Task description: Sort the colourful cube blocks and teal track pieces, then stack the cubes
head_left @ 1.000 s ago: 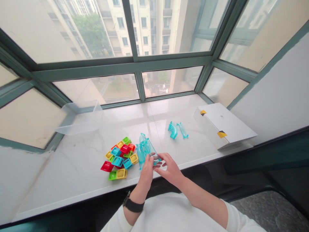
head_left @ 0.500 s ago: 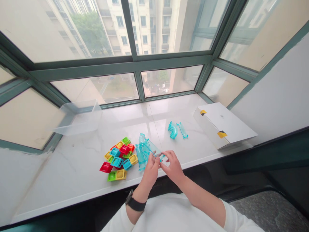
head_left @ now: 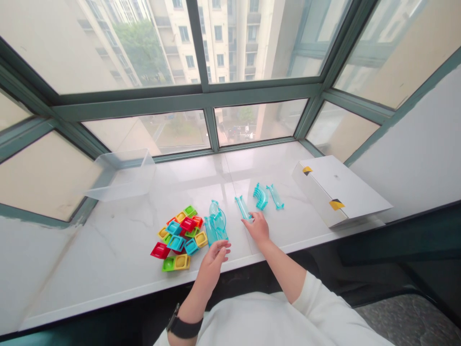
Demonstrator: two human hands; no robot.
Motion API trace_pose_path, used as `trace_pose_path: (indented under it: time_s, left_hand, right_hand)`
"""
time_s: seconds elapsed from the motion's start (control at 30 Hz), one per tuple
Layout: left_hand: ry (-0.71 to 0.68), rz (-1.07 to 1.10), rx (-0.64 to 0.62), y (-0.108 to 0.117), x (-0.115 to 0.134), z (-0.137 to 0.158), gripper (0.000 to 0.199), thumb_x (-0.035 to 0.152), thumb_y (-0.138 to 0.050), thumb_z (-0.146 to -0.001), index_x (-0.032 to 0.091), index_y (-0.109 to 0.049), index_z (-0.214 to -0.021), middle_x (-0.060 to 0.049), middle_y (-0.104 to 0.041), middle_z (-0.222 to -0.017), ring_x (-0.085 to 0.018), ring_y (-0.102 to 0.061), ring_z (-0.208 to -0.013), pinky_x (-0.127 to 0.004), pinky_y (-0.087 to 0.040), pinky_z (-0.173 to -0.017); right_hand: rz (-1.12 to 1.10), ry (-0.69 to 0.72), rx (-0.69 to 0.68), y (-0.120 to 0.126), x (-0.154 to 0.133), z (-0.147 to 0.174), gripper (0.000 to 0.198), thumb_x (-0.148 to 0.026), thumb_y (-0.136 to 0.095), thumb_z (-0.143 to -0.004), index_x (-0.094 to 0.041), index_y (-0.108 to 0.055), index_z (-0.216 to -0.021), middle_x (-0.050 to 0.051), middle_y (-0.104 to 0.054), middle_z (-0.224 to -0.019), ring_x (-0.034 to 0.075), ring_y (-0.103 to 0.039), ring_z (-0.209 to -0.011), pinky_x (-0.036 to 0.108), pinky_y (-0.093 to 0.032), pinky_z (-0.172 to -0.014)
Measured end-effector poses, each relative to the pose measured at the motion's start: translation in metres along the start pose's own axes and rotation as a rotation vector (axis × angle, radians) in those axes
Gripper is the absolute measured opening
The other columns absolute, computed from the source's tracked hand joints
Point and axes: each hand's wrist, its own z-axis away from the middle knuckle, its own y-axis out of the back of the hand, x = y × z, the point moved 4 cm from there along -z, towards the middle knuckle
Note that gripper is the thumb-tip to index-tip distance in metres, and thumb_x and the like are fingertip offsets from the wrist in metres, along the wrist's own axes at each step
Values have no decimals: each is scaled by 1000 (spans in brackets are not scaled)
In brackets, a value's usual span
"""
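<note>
My right hand (head_left: 258, 226) grips the near end of a straight, clear turquoise track piece (head_left: 243, 207), which points away from me over the white sill. My left hand (head_left: 215, 254) hovers near the sill's front edge, its fingers loosely curved and apart with nothing in them. Just beyond it lies a cluster of clear turquoise pieces (head_left: 216, 223), some curved. Farther right, a stack of curved turquoise track pieces (head_left: 260, 197) sits beside another straight turquoise piece (head_left: 275, 197).
Left of the turquoise cluster is a heap of red, yellow, green and blue plastic blocks (head_left: 180, 233). A clear plastic bin (head_left: 124, 175) stands at the back left. At the right is a white box (head_left: 340, 190) with yellow-and-black stickers. Windows (head_left: 259, 122) border the sill (head_left: 118, 259).
My right hand has moved forward and right with the straight track piece, away from the cluster. My left hand has let go of it and drawn back left.
</note>
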Motion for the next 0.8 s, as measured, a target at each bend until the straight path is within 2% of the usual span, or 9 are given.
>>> trace_pose_path:
  time_s: [0.1, 0.3, 0.8]
  left_hand:
    - [10, 1, -1, 4, -2, 2, 54, 63, -74, -81, 19, -71, -112, -15, -76, -115, -31, -72, -106, -43, -56, -90]
    - [31, 7, -10, 5, -3, 5, 52, 63, -75, -80, 19, -71, -108, -14, -77, -107, -30, -73, -102, -41, -55, -88]
    - [82, -27, -127, 8, -18, 4, 52, 61, -74, -82, 19, -71, -112, -14, -77, -112, -28, -71, -105, -40, -55, -92]
  right_hand:
    - [82, -8, 1, -10, -3, -7, 37, -43, -75, -88, -21, -70, -117, 10, -67, -113, 27, -66, -101, 36, -50, -88]
    - [223, -10, -17, -19, -4, -13, 38, -42, -75, -91, -20, -67, -120, 12, -68, -116, 27, -65, -104, 35, -48, -88]
    - [360, 13, -16, -24, 4, -18, 37, -46, -69, -96, -21, -63, -122, 10, -65, -124, 25, -65, -105, 32, -47, -81]
